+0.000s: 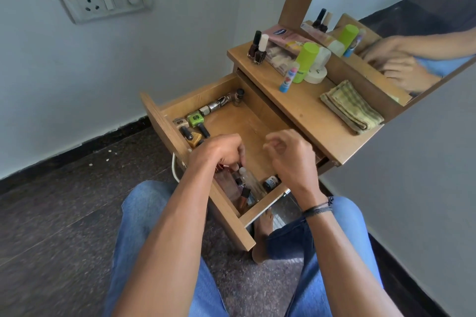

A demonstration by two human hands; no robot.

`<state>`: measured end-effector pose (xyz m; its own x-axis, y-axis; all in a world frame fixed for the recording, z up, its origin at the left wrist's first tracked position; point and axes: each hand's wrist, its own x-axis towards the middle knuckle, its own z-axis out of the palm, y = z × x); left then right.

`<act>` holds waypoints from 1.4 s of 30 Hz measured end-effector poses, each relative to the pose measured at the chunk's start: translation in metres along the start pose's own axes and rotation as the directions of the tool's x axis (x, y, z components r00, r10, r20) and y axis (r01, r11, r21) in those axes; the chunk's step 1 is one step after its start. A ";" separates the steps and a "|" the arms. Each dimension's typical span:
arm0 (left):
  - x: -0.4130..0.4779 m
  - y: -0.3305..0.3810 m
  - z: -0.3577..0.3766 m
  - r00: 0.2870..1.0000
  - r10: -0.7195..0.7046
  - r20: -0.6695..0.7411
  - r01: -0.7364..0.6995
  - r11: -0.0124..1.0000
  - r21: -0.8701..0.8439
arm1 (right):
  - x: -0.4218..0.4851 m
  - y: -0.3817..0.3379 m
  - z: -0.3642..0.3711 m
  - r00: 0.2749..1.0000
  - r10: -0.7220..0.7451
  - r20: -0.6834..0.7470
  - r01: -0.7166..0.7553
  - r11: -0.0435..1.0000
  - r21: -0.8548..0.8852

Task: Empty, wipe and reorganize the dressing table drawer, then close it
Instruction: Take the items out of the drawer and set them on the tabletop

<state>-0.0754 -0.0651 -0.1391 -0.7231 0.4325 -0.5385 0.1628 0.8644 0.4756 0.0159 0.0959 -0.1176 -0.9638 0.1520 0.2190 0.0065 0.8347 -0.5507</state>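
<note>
The left grip reaches down into the open drawer, fingers curled onto a cluster of bottles at its near end, beside a clear bottle; whether they clamp on one I cannot tell; the right grip hovers over the drawer, fingers loosely curled and apart, holding nothing; a dark jar lies below it; a green bottle lies among others along the drawer's far wall; on the worktop lies a folded cloth.
</note>
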 end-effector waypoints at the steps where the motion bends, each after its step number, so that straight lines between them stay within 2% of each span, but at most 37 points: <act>1: 0.000 -0.001 0.001 1.000 -0.003 -0.014 0.003 1.000 0.008 | -0.006 0.003 0.003 0.989 0.004 0.146 0.008 0.997 -0.076; 3: -0.001 -0.002 0.003 1.000 -0.001 -0.007 0.001 1.000 0.007 | -0.012 0.007 0.009 0.922 0.048 0.385 0.048 0.970 -0.237; 4: -0.002 -0.003 0.004 1.000 0.003 0.001 -0.003 1.000 0.000 | -0.013 0.007 0.011 0.891 0.069 0.448 0.077 0.950 -0.301; 10: -0.003 -0.003 0.006 0.999 -0.020 -0.051 0.017 0.998 -0.060 | -0.011 0.004 0.022 0.855 0.079 0.513 0.151 0.908 -0.392; 14: -0.003 -0.004 0.005 0.998 -0.025 -0.060 0.021 0.997 -0.072 | -0.010 0.006 0.029 0.863 0.108 0.494 0.122 0.903 -0.411; 18: -0.004 -0.003 0.006 0.999 -0.020 -0.038 0.018 0.999 -0.048 | -0.015 0.007 0.040 0.932 0.113 0.345 0.060 0.889 -0.454; 21: -0.006 -0.003 0.006 1.000 -0.016 0.016 0.016 1.000 -0.022 | -0.019 0.008 0.044 0.958 0.076 0.276 0.066 0.881 -0.469; 24: -0.007 -0.005 0.005 0.999 -0.021 0.045 0.022 0.999 -0.022 | -0.020 0.008 0.044 0.961 0.056 0.271 0.080 0.882 -0.464; 28: -0.007 -0.005 0.007 0.998 -0.023 0.053 0.025 0.999 -0.045 | -0.020 0.008 0.043 0.955 0.106 0.275 0.036 0.884 -0.465; 35: -0.006 -0.006 0.004 0.999 -0.034 -0.021 0.032 0.993 -0.113 | -0.022 0.008 0.040 0.956 0.072 0.285 0.076 0.875 -0.478; 42: -0.008 -0.002 0.002 0.998 0.066 -0.007 -0.066 0.983 -0.171 | -0.024 0.009 0.039 0.962 0.027 0.270 0.097 0.896 -0.434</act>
<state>-0.0684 -0.0700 -0.1373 -0.7159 0.4865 -0.5009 0.0931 0.7775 0.6220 0.0283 0.0791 -0.1591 -0.9994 0.0258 -0.0215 0.0283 0.9920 -0.1229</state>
